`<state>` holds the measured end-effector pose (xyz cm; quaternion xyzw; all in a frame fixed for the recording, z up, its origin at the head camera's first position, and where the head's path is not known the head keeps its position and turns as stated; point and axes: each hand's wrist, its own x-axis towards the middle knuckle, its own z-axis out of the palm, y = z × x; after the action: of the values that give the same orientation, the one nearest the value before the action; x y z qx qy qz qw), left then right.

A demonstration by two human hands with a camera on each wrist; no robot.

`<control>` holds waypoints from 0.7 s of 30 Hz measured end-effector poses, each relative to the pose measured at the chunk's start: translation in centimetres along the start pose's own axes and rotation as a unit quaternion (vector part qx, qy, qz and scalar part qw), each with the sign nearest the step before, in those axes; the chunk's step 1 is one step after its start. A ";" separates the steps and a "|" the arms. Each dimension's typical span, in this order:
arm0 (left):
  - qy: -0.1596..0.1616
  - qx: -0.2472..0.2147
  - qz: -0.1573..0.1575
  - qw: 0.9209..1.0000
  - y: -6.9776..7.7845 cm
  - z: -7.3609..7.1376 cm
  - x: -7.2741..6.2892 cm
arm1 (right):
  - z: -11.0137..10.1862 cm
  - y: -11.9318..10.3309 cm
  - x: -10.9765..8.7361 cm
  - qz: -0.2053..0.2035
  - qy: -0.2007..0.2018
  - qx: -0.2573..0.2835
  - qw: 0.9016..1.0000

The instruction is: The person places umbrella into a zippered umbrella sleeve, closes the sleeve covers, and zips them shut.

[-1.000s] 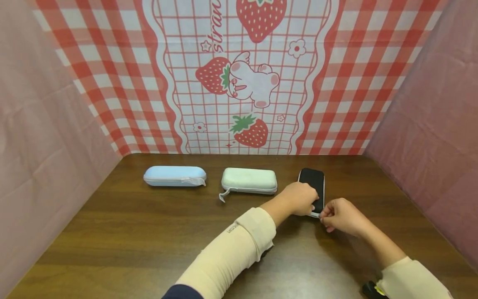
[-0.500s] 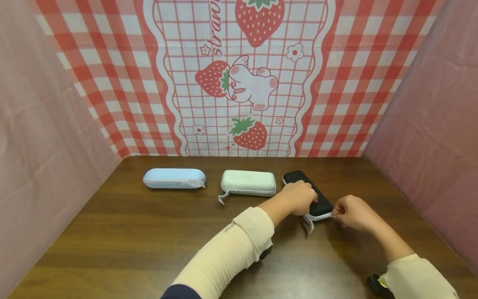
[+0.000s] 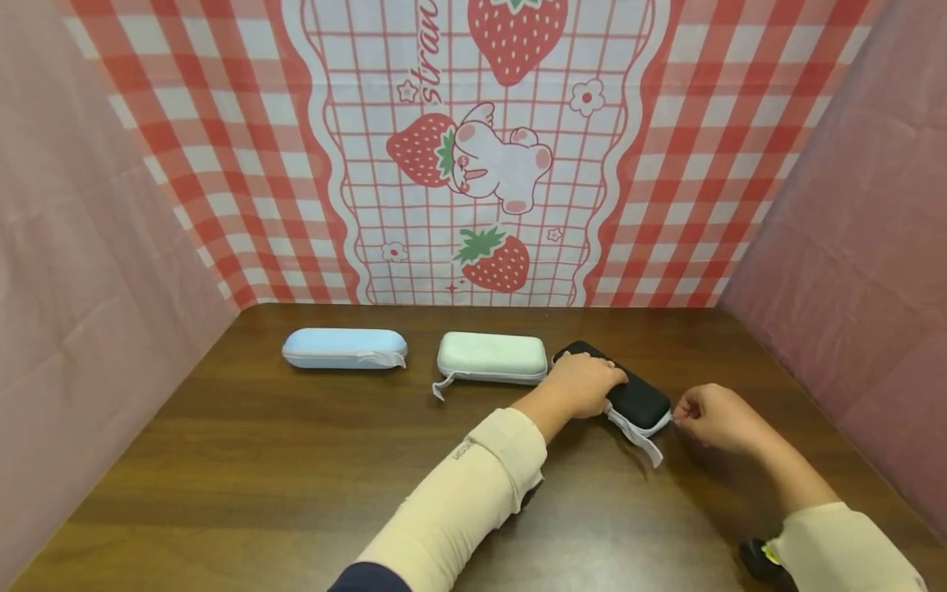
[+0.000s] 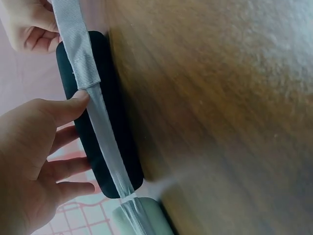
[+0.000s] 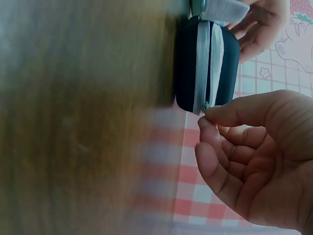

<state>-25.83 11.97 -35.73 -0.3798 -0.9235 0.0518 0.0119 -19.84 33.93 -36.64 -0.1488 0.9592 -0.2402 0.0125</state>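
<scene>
A black zippered pencil case (image 3: 642, 401) lies slanted on the table at the right. My left hand (image 3: 584, 385) holds its left part, with the thumb (image 4: 78, 100) on the grey zipper band and the fingers over the top. At the case's right end, my right hand (image 3: 721, 419) pinches the zipper pull (image 5: 206, 107) between thumb and index finger. The zipper (image 5: 209, 68) has a gap between its two tapes at this end. A grey fabric tab (image 3: 642, 444) sticks out from the near side. My left hand hides part of the case in the head view.
A pale green case (image 3: 491, 356) stands just left of the black one, with its tab hanging out. Farther left lies a light blue case (image 3: 345, 349). A checked strawberry cloth (image 3: 488, 164) hangs behind the brown table (image 3: 259, 460), with pink cloth at both sides.
The black case has turned from pointing away to slanted, its near end swinging right. My right hand has moved right with the zipper pull along that end. The grey tab has come into view.
</scene>
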 end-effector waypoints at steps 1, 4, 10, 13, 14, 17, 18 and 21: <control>0.003 0.006 -0.003 1.000 0.1 0.0 0.0 | 0.0 -0.2 -0.1 0.005 0.000 0.000 1.000; 0.012 0.019 -0.005 1.000 0.2 0.1 0.1 | 0.1 -0.8 -0.2 0.012 0.001 0.000 1.000; 0.008 0.031 -0.019 0.999 0.5 0.1 0.4 | 0.3 -1.4 -0.4 0.012 0.004 0.008 1.000; 0.005 0.036 -0.030 0.999 0.8 -0.1 0.4 | 0.5 -1.7 -0.5 0.013 0.007 0.006 1.000; 0.005 0.038 -0.034 0.999 0.9 -0.1 0.5 | 0.6 -1.8 -0.5 0.013 0.008 0.008 1.000; 0.005 0.035 -0.049 0.998 1.3 -0.2 0.5 | 0.9 -2.4 -0.5 0.021 0.004 0.013 1.000; 0.006 0.034 -0.054 0.998 1.4 -0.2 0.6 | 1.0 -2.6 -0.4 0.025 0.003 0.014 1.000; 0.014 0.029 -0.071 0.997 1.8 0.0 0.8 | 1.3 -3.2 -0.3 0.041 0.004 0.019 0.999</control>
<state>-25.16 13.77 -35.90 -0.3134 -0.9460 0.0723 0.0399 -18.56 30.72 -36.26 -0.1078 0.9597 -0.2588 0.0213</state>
